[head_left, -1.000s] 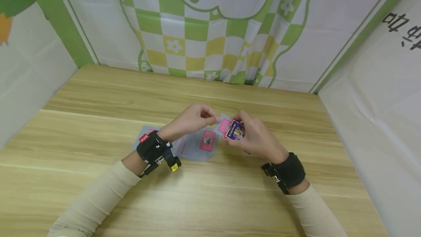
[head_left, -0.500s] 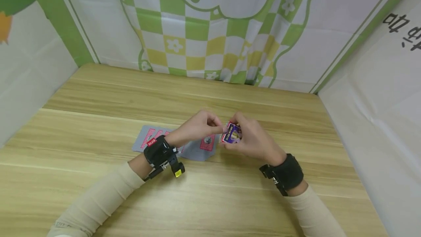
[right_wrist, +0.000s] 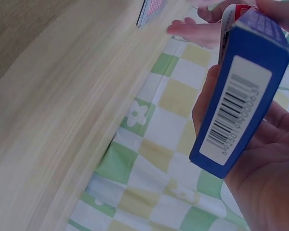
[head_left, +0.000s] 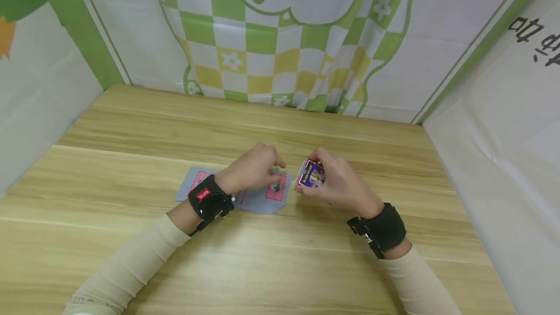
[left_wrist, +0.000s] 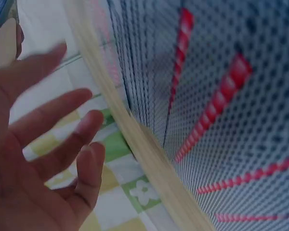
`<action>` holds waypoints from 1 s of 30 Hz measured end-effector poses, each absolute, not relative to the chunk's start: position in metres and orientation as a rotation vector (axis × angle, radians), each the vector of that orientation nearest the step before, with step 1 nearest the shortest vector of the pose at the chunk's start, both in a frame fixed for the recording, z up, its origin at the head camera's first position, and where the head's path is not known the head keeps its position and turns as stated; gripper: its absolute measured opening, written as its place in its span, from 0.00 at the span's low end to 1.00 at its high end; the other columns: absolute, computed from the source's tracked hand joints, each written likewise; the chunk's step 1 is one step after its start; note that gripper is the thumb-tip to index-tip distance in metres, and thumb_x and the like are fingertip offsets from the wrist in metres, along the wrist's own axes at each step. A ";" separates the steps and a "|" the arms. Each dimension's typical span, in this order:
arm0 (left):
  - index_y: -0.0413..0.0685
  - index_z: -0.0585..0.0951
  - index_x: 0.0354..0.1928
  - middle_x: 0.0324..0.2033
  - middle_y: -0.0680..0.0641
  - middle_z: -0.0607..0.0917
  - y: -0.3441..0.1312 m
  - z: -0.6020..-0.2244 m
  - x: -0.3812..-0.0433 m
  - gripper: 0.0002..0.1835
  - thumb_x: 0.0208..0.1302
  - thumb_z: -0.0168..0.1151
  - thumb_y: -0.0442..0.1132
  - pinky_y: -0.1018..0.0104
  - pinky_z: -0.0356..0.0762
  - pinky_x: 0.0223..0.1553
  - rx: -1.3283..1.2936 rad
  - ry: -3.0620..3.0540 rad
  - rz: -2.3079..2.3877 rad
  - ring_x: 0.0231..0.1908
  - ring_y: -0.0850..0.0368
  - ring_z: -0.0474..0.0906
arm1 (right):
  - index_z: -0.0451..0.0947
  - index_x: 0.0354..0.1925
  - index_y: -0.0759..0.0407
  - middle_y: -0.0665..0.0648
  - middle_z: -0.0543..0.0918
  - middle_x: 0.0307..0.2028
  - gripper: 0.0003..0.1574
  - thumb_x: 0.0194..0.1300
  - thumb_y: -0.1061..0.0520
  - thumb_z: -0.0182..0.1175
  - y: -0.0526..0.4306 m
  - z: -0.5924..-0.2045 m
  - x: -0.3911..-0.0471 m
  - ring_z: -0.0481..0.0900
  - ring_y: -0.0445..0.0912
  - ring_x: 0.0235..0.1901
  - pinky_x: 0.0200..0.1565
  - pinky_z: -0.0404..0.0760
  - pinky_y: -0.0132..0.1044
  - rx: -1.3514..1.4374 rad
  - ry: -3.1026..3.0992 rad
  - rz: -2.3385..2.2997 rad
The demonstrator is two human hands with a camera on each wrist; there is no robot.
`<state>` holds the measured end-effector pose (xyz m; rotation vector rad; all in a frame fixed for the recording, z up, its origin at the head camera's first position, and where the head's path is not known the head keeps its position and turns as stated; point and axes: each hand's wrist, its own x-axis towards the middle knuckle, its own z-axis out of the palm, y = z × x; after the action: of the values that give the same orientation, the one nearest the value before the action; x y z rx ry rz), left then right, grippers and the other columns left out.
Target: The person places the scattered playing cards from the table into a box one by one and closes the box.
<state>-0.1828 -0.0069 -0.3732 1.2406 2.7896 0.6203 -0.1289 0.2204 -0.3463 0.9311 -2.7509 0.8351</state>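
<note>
In the head view my right hand (head_left: 345, 183) grips a small blue-purple playing card box (head_left: 314, 174) between thumb and fingers, above the table. The right wrist view shows the box's blue side with a barcode (right_wrist: 237, 113); a pale rounded edge with red print stands out at its far end. My left hand (head_left: 251, 168) hovers over a fanned spread of playing cards (head_left: 261, 202), grey with red patterned panels. Its fingers are apart and loosely bent, holding nothing, as the left wrist view shows. Part of the spread is hidden beneath the left hand and wrist.
The wooden table (head_left: 280, 266) runs under everything. A green, yellow and white checked curtain (head_left: 262, 38) hangs along its back edge. White panels stand at both sides, the right one (head_left: 503, 125) with black writing.
A card that stuck out of the box a second ago no longer shows there. The left hand went right to the box, then drew back left over the spread. The right hand stays nearly in place.
</note>
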 end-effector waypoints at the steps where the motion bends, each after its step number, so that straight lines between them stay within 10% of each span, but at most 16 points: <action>1: 0.44 0.84 0.45 0.40 0.47 0.82 -0.008 -0.373 -0.182 0.21 0.52 0.71 0.48 0.56 0.70 0.44 1.264 2.792 0.565 0.41 0.51 0.69 | 0.67 0.45 0.57 0.50 0.77 0.31 0.34 0.47 0.43 0.72 0.220 -0.346 -0.129 0.77 0.43 0.27 0.24 0.79 0.33 0.932 -2.754 0.832; 20: 0.46 0.78 0.48 0.44 0.49 0.76 -0.010 -0.372 -0.178 0.40 0.32 0.76 0.63 0.59 0.70 0.47 1.160 2.791 0.325 0.45 0.52 0.63 | 0.67 0.45 0.56 0.53 0.78 0.31 0.36 0.48 0.38 0.70 0.220 -0.348 -0.130 0.74 0.39 0.26 0.22 0.79 0.32 0.952 -2.765 0.809; 30: 0.39 0.73 0.52 0.31 0.49 0.76 -0.020 -0.355 -0.184 0.25 0.58 0.67 0.46 0.59 0.73 0.34 1.140 2.461 0.727 0.31 0.57 0.71 | 0.68 0.44 0.56 0.48 0.77 0.30 0.35 0.47 0.39 0.71 0.218 -0.349 -0.128 0.74 0.37 0.25 0.21 0.78 0.32 0.954 -2.744 0.831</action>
<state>-0.1843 -0.0201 -0.3554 1.1396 2.4607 0.7269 -0.1284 0.2185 -0.3486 0.9540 -2.7438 0.8310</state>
